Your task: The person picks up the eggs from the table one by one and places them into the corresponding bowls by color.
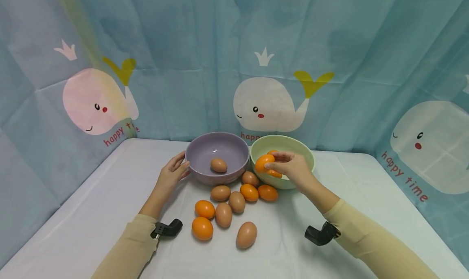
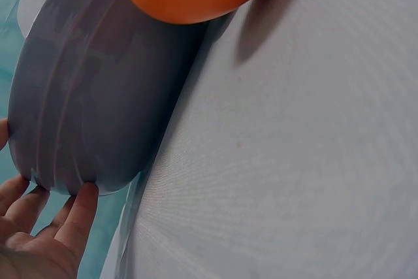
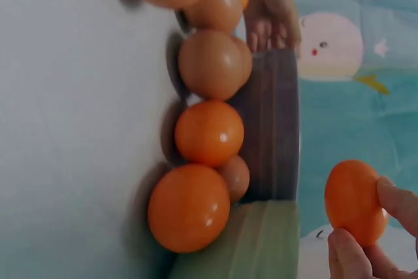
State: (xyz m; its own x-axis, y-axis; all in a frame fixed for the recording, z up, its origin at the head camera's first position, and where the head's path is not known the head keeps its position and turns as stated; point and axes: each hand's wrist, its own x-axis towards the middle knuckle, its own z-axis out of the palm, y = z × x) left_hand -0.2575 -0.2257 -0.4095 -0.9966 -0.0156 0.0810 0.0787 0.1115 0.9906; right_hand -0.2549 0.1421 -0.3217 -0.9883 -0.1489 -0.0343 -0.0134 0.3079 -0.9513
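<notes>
My right hand (image 1: 292, 165) pinches an orange egg (image 1: 264, 164) above the green bowl (image 1: 309, 159); the right wrist view shows the same orange egg (image 3: 354, 202) between thumb and fingers (image 3: 349, 253). Other orange eggs lie inside the green bowl, partly hidden by the hand. The fingers of my left hand (image 1: 172, 171) touch the left side of the purple bowl (image 1: 234, 142), which holds one brown egg (image 1: 218, 165). In the left wrist view the fingertips of my left hand (image 2: 52, 227) rest against the wall of the purple bowl (image 2: 98, 96).
Several brown eggs (image 1: 223, 214) and several orange eggs (image 1: 202, 228) lie on the white tablecloth (image 1: 293, 238) in front of the bowls. One brown egg (image 1: 246, 235) lies nearest the front. A blue curtain (image 1: 183, 88) with whale prints hangs behind.
</notes>
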